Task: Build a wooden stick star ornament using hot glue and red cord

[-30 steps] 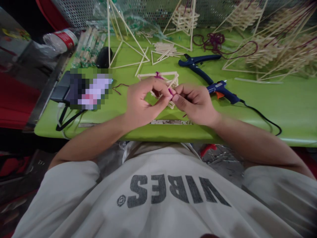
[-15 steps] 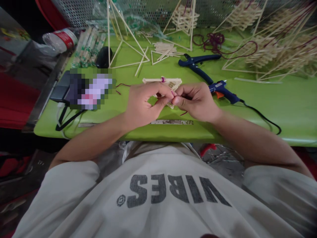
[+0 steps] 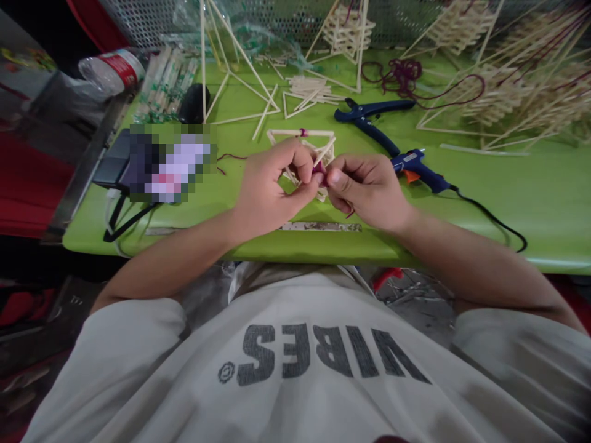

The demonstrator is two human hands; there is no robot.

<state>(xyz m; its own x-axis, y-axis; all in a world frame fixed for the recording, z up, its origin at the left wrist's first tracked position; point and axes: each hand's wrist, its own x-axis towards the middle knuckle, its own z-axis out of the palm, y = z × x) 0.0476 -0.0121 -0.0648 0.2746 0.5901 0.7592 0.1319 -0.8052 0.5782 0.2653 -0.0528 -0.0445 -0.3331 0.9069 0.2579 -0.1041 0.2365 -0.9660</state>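
Note:
A small frame of pale sticks lies between my hands, with dark red string wound round its far stick. My left hand pinches dark red string against a slanted stick of the frame. From the other side, my right hand meets it, thumb and forefinger closed on the same string. A short string end hangs below my right fingers. The fingers hide much of the frame's near part.
Blue cutters and a blue glue gun lie to the right, its black cord trailing. Stick structures and tangled string stand behind. A flat strip lies near the table's front edge. Wrapped sticks are at the back left.
The small frame has tilted, and its far stick has shifted away from me. More red string shows between my fingertips. Both hands remain close together.

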